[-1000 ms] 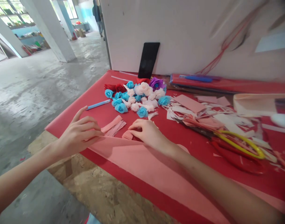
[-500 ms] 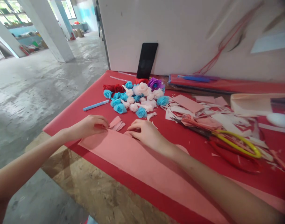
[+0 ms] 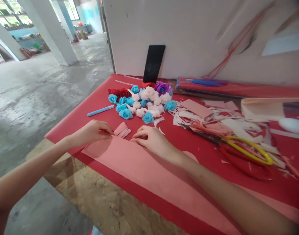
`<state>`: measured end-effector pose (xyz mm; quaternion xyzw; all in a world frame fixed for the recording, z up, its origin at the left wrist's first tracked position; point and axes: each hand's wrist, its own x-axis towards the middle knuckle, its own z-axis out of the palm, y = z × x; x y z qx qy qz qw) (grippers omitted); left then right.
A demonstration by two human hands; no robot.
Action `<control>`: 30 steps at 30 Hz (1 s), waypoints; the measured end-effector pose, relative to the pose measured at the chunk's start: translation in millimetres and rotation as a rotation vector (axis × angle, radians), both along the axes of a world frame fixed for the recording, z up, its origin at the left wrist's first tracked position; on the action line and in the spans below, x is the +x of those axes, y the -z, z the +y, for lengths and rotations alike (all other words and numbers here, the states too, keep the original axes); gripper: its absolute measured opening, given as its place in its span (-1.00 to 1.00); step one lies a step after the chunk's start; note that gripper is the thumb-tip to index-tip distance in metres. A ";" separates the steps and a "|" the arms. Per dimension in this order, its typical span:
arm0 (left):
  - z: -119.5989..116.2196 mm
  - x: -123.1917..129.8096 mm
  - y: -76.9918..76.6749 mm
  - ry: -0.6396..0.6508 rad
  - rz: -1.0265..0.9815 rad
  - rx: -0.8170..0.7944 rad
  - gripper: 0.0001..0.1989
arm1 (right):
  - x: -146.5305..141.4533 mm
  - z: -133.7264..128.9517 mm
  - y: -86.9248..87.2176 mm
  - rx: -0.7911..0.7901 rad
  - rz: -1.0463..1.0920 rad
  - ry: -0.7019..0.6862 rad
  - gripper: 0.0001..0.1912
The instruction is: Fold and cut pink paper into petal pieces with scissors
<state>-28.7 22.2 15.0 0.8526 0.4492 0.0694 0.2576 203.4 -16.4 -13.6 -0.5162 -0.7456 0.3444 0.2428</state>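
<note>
I see a red table (image 3: 73,112) with a long pink sheet (image 3: 149,169) lying along its near side. Past the sheet sits a heap of paper flowers (image 3: 148,93). Big scissors (image 3: 232,137) lie to its right. The left hand (image 3: 94,133) and right hand (image 3: 155,142) both pinch its far edge. Pink strips (image 3: 122,130) rest just behind it, and a blue pen (image 3: 100,110) lies farther back.

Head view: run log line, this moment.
left hand: at far edge of pink sheet | right hand: same edge | scissors: unheld, among paper scraps
</note>
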 end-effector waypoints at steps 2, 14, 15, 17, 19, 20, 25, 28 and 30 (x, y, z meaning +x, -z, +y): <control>0.3 1.3 -2.0 -0.021 0.008 -0.009 -0.87 | -0.3 -0.6 0.7 0.001 0.002 0.005 -0.85; 6.8 -6.0 6.3 0.034 0.033 -0.008 -0.80 | 21.9 -7.1 -11.0 0.031 0.012 0.139 -0.80; 6.7 -5.8 7.1 0.038 0.037 0.005 -0.80 | 28.0 -11.7 -13.9 0.040 0.002 0.161 -0.83; 4.7 -3.7 6.7 0.033 0.063 0.049 -0.81 | 41.4 -24.1 -19.7 0.059 -0.018 0.193 -0.86; 0.6 0.0 4.0 0.034 0.100 0.130 -0.81 | 55.7 -39.9 -23.8 0.092 -0.044 0.232 -0.86; -2.1 2.0 2.1 0.051 0.125 0.178 -0.81 | 62.8 -48.5 -24.4 0.124 -0.069 0.252 -0.86; -17.7 12.8 -2.7 0.165 0.104 0.384 -0.82 | 88.7 -90.4 -7.9 0.362 -0.344 0.299 -0.79; -29.0 25.8 2.5 0.392 -0.041 0.391 -0.83 | 92.7 -108.0 9.6 0.450 -0.499 0.250 -0.70; -38.5 38.2 8.0 0.516 -0.170 0.392 -0.81 | 92.6 -114.6 18.5 0.490 -0.562 0.236 -0.66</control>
